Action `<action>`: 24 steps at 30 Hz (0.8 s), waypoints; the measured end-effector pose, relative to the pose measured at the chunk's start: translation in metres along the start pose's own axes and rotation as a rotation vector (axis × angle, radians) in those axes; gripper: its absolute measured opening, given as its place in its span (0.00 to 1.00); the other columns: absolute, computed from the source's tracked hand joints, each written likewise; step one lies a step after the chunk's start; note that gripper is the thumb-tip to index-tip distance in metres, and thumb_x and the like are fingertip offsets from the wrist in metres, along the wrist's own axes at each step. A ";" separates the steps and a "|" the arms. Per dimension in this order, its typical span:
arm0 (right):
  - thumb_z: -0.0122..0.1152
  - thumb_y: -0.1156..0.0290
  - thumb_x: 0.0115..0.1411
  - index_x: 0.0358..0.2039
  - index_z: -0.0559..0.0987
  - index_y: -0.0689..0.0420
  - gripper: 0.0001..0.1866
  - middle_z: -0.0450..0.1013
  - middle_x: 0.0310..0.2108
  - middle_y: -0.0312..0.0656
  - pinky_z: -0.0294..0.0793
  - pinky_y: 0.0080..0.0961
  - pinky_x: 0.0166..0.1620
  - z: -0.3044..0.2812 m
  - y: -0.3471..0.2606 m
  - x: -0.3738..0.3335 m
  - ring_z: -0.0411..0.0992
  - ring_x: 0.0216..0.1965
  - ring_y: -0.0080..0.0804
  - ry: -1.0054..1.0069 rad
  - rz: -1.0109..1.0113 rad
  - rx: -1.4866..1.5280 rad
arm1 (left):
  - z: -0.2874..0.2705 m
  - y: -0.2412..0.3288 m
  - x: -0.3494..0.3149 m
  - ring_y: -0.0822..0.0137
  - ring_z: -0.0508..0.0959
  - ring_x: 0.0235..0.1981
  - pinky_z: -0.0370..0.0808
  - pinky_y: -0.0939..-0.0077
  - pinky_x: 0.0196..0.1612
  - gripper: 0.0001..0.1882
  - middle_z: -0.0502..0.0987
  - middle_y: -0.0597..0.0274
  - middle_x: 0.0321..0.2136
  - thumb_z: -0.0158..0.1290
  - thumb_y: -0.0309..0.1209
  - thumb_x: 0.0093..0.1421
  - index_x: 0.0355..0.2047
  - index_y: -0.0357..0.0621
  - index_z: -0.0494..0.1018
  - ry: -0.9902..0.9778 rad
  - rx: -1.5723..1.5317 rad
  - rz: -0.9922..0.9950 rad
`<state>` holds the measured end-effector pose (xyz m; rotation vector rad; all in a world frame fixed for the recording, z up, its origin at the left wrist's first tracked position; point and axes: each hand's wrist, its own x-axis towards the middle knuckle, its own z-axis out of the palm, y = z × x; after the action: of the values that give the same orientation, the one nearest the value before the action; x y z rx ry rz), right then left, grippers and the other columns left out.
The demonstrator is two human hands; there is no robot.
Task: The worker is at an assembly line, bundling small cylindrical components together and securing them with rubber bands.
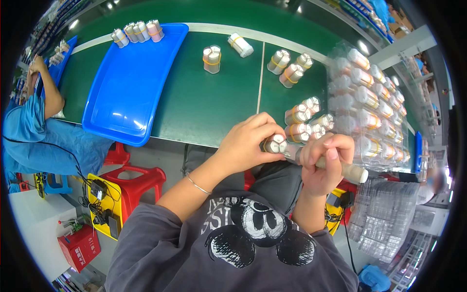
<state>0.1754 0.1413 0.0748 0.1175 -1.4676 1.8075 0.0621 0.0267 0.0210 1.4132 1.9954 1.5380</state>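
Observation:
My left hand [250, 141] is closed round a bundle of white-ended cylinders [276, 144], its ends turned up toward me. In my right hand [328, 158] is a tool with a thick, pale, rounded handle [356, 173]; its narrower greyish end reaches toward the bundle in the left hand. Whether that end touches the bundle, I cannot tell. Just beyond my hands stand several similar bundles [297, 114] with yellow bands around them, close together at the table's near edge.
More banded bundles [292, 75] stand farther back on the green table [233, 92]. To the right, clear plastic trays [345, 117] hold many bundles. A blue tray [129, 82] lies on the left with bundles at its far edge. Another person's arm [51, 92] is far left, beyond red stools [146, 177].

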 end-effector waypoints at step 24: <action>0.49 0.69 0.64 0.35 0.66 0.62 0.08 0.63 0.17 0.41 0.54 0.21 0.16 -0.009 -0.004 0.002 0.52 0.12 0.19 0.031 0.040 0.132 | -0.010 -0.014 0.002 0.62 0.76 0.39 0.74 0.70 0.41 0.24 0.73 0.62 0.36 0.67 0.26 0.43 0.43 0.42 0.73 -0.125 -0.177 0.090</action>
<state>0.1796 0.1501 0.0759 0.1271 -1.3373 1.9302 0.0466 0.0221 0.0139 1.5044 1.7010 1.5780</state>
